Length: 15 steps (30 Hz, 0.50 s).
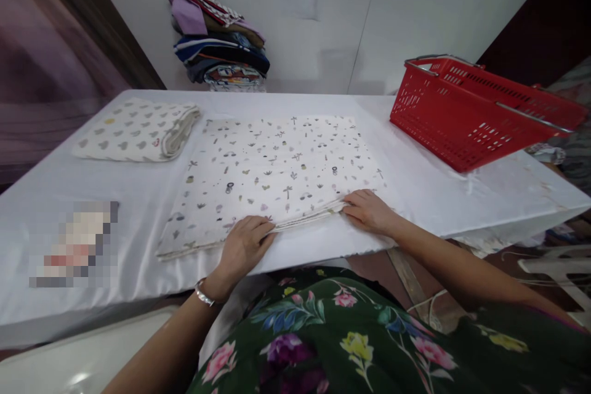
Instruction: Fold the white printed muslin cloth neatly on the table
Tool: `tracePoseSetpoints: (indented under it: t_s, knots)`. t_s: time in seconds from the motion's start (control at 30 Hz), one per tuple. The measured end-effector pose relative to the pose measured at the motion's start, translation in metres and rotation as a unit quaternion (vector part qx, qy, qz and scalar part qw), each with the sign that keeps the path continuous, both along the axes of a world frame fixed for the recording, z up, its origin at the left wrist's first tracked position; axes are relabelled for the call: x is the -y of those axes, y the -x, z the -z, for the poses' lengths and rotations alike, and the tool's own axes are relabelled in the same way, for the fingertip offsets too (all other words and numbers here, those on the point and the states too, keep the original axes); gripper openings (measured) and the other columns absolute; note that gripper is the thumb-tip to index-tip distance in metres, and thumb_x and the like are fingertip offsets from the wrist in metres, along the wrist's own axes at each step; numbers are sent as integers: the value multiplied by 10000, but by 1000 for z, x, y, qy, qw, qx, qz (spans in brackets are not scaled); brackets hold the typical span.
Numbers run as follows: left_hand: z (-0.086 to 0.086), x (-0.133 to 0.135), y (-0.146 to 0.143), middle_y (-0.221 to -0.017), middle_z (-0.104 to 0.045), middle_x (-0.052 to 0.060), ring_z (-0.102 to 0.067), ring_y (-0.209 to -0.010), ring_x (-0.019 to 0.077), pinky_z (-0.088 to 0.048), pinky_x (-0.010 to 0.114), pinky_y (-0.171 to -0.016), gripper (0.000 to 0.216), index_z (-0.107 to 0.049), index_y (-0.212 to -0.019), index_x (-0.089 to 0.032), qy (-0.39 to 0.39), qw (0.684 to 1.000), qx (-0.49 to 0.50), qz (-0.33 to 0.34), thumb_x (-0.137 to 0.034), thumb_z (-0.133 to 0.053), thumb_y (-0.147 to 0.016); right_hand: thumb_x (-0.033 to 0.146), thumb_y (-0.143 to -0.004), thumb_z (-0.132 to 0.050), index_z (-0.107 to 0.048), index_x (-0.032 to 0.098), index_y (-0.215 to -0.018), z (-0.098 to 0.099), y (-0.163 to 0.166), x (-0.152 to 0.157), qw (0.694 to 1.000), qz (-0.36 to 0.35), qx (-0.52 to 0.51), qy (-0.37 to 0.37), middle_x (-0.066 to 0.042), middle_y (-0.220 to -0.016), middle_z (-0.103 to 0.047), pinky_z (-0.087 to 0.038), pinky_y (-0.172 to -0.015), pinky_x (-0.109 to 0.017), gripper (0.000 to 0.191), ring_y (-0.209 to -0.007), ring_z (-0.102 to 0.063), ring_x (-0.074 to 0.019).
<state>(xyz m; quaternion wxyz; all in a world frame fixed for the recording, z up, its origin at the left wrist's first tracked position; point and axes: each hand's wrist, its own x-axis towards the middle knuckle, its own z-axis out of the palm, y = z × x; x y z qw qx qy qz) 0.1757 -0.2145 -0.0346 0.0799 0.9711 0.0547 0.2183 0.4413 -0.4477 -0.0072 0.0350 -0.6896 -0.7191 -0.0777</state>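
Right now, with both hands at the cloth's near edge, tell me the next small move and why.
Probably lift that near edge and fold it away from the body: the left hand and right hand hold it at two spots, its layers show between them, and the rest of the patterned cloth lies spread flat.

Likely workroom: cloth stack (pixel 220 40), basket (pixel 462 108)

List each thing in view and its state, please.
Small-print cloth: folded in layers, spread flat.
Left hand: holding that cloth's near edge.
Right hand: holding the same edge.
Grey-print cloth: folded.
Fabric pile: folded, stacked.
Red basket: standing, contents hidden.
Pixelated object: state unclear.
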Motion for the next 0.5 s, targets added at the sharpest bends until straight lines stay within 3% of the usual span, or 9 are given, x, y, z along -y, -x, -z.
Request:
tracePoseSetpoints:
  t_s: [0.2, 0.37, 0.5]
  knots:
    - [-2, 0, -2, -922, -638, 65, -564, -866, 185, -469, 339, -788, 161, -639, -900, -170, -1, 1000, -1, 0, -254, -504, -881, 175, -919, -412, -626, 174, -877, -1, -2, -3, 1000, -1, 3, -2, -84, -988, -596, -356, -782, -348, 218, -903, -470, -203]
    - [-3, 3, -3, -935, -639, 64, -560, -880, 186, -465, 338, -800, 175, -637, -919, -171, -8, 1000, 0, -1, -274, -500, -887, 170, -896, -420, -612, 167, -942, -11, -6, 12, 997, -51, -55, 6, -100, -1097, -587, -388, -819, -356, 197, -992, -490, -202]
    - [-3, 5, -4, -936, -639, 62, -554, -890, 194, -462, 346, -793, 179, -629, -913, -169, -27, 1000, -16, 4, -273, -485, -892, 147, -899, -399, -606, 170, -971, -6, -4, 21, 997, -55, -49, -4, -104, -1114, -590, -413, -811, -367, 221, -993, -495, -210]
